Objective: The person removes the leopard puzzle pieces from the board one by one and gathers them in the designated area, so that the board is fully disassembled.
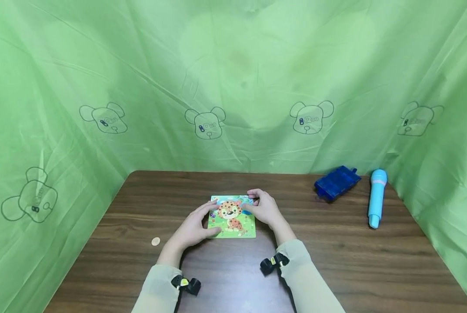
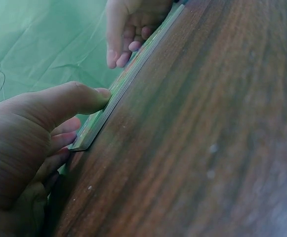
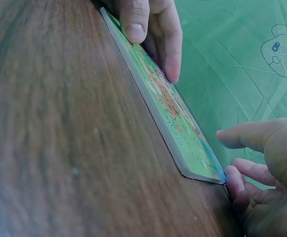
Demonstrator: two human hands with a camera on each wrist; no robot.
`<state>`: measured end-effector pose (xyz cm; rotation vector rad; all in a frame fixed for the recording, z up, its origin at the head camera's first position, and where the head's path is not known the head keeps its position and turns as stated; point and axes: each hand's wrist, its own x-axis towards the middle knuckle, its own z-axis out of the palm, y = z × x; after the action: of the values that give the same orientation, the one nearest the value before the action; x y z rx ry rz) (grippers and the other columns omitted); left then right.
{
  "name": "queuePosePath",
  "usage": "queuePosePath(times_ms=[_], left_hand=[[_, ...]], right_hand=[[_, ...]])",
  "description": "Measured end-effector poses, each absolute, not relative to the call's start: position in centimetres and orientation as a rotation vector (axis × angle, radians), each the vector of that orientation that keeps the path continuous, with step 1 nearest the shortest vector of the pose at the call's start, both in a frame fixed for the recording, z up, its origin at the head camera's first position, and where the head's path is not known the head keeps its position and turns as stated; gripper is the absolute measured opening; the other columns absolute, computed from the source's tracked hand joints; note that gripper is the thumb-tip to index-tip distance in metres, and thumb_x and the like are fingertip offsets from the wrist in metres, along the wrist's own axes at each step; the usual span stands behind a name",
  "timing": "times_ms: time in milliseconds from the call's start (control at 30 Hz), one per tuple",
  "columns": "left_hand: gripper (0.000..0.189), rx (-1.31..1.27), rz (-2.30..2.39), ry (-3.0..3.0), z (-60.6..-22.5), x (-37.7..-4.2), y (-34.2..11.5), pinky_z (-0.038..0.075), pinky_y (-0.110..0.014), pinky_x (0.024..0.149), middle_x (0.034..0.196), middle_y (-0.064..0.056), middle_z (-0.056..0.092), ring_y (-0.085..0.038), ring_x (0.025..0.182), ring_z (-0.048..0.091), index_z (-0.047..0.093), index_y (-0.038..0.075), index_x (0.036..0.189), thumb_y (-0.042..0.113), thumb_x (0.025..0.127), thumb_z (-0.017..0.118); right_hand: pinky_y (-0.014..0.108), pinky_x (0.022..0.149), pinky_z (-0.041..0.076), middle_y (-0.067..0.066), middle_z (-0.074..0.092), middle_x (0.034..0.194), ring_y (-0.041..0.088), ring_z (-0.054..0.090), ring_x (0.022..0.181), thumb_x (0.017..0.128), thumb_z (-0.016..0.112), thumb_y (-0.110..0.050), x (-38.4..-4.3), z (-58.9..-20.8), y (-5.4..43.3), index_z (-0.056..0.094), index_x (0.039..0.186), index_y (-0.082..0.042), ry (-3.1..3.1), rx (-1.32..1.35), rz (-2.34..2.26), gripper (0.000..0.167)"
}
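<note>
A square picture board (image 1: pixel 233 222) with a cartoon leopard on green lies flat on the brown table. From its left side my left hand (image 1: pixel 193 227) holds it, thumb (image 2: pixel 98 97) on the top face near the front edge and fingers around the left edge. At the far right corner is my right hand (image 1: pixel 266 211). In the right wrist view its fingertips (image 3: pixel 233 178) are right at the board's edge, while the thumb (image 3: pixel 234 136) is raised above the surface.
A small pale round disc (image 1: pixel 155 241) lies on the table (image 1: pixel 131 278) to the left. A dark blue translucent case (image 1: pixel 337 183) and a light blue toy microphone (image 1: pixel 377 198) lie at the back right. A green curtain (image 1: pixel 233 87) hangs behind and along both sides.
</note>
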<state>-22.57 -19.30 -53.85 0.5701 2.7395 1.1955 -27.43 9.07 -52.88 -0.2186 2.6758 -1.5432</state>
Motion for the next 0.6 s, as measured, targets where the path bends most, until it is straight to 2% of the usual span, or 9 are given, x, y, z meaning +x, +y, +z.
queuePosePath(times_ms=[133, 367, 600], left_hand=[[0.078, 0.572, 1.170, 2.729, -54.05, -22.39, -19.33, 0.031, -0.063, 0.128, 0.176, 0.001, 0.038, -0.033, 0.163, 0.032, 0.055, 0.017, 0.162, 0.037, 0.094, 0.088], [0.075, 0.612, 1.133, 2.748, -53.99, -22.31, -19.40, 0.028, -0.073, 0.125, 0.177, 0.000, 0.035, -0.041, 0.162, 0.030, 0.054, 0.019, 0.163, 0.035, 0.096, 0.084], [0.076, 0.607, 1.119, 2.754, -54.16, -22.49, -19.45, 0.027, -0.072, 0.125, 0.177, 0.001, 0.034, -0.039, 0.163, 0.029, 0.053, 0.020, 0.163, 0.036, 0.096, 0.083]], right_hand=[[0.035, 0.086, 0.052, 0.008, 0.073, 0.123, 0.022, 0.062, 0.096, 0.091, 0.088, -0.014, -27.23, -53.13, 9.13, 0.070, 0.136, -0.003, 2.682, -0.213, -1.531, 0.050], [0.037, 0.087, 0.052, 0.009, 0.073, 0.123, 0.025, 0.063, 0.098, 0.085, 0.092, -0.008, -27.29, -53.04, 9.02, 0.071, 0.136, -0.003, 2.680, -0.236, -1.533, 0.055], [0.038, 0.088, 0.053, 0.009, 0.072, 0.123, 0.024, 0.063, 0.097, 0.085, 0.092, -0.010, -27.48, -52.89, 8.89, 0.071, 0.136, -0.004, 2.684, -0.255, -1.501, 0.056]])
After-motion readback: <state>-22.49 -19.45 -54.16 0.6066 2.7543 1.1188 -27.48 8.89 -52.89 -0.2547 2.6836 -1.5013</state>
